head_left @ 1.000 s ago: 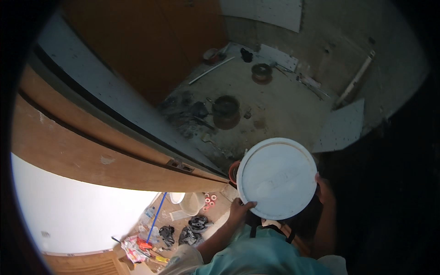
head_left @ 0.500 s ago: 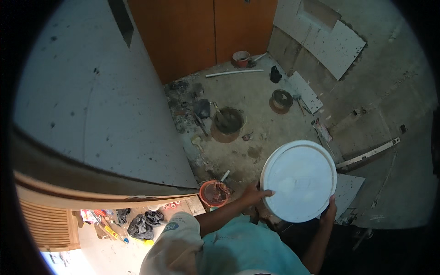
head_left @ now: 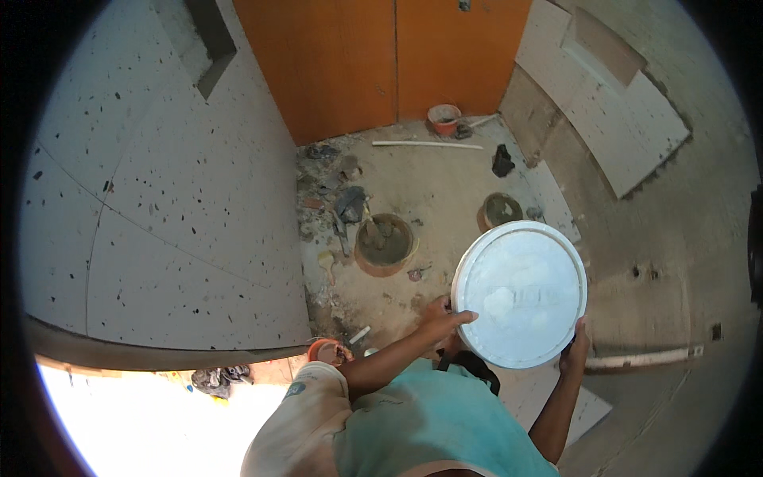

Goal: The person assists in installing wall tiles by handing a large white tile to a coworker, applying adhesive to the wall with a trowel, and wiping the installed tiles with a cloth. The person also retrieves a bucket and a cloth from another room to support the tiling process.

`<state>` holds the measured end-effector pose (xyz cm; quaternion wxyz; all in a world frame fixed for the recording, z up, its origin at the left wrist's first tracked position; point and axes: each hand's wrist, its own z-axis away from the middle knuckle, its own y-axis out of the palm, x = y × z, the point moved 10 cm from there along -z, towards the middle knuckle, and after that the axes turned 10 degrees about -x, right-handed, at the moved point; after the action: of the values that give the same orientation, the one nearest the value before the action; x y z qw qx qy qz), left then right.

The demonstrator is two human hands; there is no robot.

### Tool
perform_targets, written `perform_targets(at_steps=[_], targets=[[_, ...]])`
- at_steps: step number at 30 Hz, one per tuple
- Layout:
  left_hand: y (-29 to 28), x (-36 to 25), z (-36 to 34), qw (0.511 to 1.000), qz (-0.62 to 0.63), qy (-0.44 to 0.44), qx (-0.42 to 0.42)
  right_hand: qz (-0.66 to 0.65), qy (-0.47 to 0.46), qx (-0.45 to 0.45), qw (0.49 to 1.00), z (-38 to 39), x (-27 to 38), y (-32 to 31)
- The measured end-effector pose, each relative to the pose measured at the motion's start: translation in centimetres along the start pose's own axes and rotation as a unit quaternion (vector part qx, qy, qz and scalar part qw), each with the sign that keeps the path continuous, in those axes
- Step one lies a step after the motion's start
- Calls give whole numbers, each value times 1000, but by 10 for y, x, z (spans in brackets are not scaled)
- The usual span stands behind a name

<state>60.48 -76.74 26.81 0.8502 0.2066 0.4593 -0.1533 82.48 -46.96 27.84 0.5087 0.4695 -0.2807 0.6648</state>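
Between my hands is a white round plastic bucket [head_left: 520, 294], its flat round face turned up toward me; its lower part is hidden, and I cannot tell whether that face is a lid or the base. My left hand [head_left: 445, 318] grips the near left side, the thumb lying over the rim and the fingers below. On the near right edge, my right hand [head_left: 575, 350] is closed, its fingers partly hidden underneath. The bucket is held up in front of my body, above the floor.
An orange tub [head_left: 385, 250] with grey mix and a tool stands left of centre. A smaller tub [head_left: 501, 209] sits behind the bucket. Farther back are a white pipe [head_left: 427, 145], a small orange pail [head_left: 443, 118] and orange doors [head_left: 461, 56]. Speckled tiles [head_left: 183, 183] cover the left wall.
My view has turned, and the room looks brighter. I have moved past the left wall's end, so more of the tiled wall shows. The bucket stays in both hands.
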Motion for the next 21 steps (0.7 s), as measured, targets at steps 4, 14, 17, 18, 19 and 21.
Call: perform_targets(at_steps=[4,14,17,18,19,21], targets=[[22,-23,-74,995,-22,-25,-93,40,-38,122,991,-103,66,72],[-8,-112,-250,945,262,26,-194,47,58,124,989,-306,82,219],[-35,-143,-326,928,295,38,-223,108,17,112,988,-373,73,262],[-48,-153,-345,926,271,51,-257,130,14,85,988,-392,64,267],[-54,-159,-367,916,290,36,-276,150,56,67,985,-408,52,269],[-74,-167,-400,890,312,-8,-331,288,87,46,953,-431,26,267]])
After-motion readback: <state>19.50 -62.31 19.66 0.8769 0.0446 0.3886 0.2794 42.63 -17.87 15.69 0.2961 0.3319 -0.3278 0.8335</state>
